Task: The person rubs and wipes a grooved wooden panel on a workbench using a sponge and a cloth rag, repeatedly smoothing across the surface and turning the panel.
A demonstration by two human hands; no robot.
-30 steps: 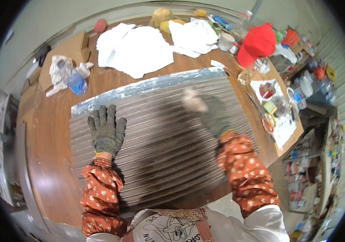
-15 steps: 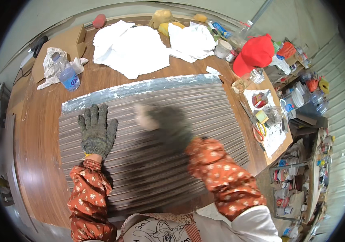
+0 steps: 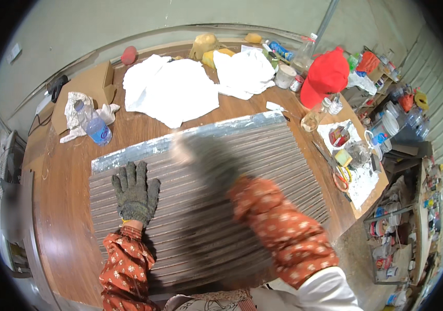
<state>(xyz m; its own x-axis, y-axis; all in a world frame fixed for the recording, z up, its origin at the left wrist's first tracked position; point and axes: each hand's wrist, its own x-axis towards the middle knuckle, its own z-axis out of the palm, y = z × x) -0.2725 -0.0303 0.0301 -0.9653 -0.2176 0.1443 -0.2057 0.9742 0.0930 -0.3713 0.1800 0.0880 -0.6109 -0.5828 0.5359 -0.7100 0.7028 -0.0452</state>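
Note:
A ridged brown slatted panel (image 3: pixel 283 171) lies on the wooden table, with a paint-smeared grey strip (image 3: pixel 190 136) along its far edge. On the panel's left part my left hand (image 3: pixel 136 193), in a dark grey-green knit glove, rests flat and open with its fingers spread. My right hand (image 3: pixel 216 163), gloved alike, is over the panel's middle, smeared by motion. A pale blurred patch (image 3: pixel 182 147) shows at its front end; whether this is a held thing or bare fingertips, I cannot make out. The right hand's fingers cannot be told apart.
White cloths (image 3: pixel 172 90) lie along the table's far side. A plastic bottle (image 3: pixel 94 124) and a cardboard box (image 3: pixel 89 85) are at the left. Right of the panel are a red cap (image 3: pixel 326 75), a glass bottle (image 3: pixel 313 116) and orange-handled scissors (image 3: pixel 340 179). Cluttered shelves (image 3: pixel 397 223) stand beyond.
The whole view has shifted, so the table sits lower and a little to the right. My left hand stays flat on the panel; my right hand, blurred in both frames, is nearer the far strip.

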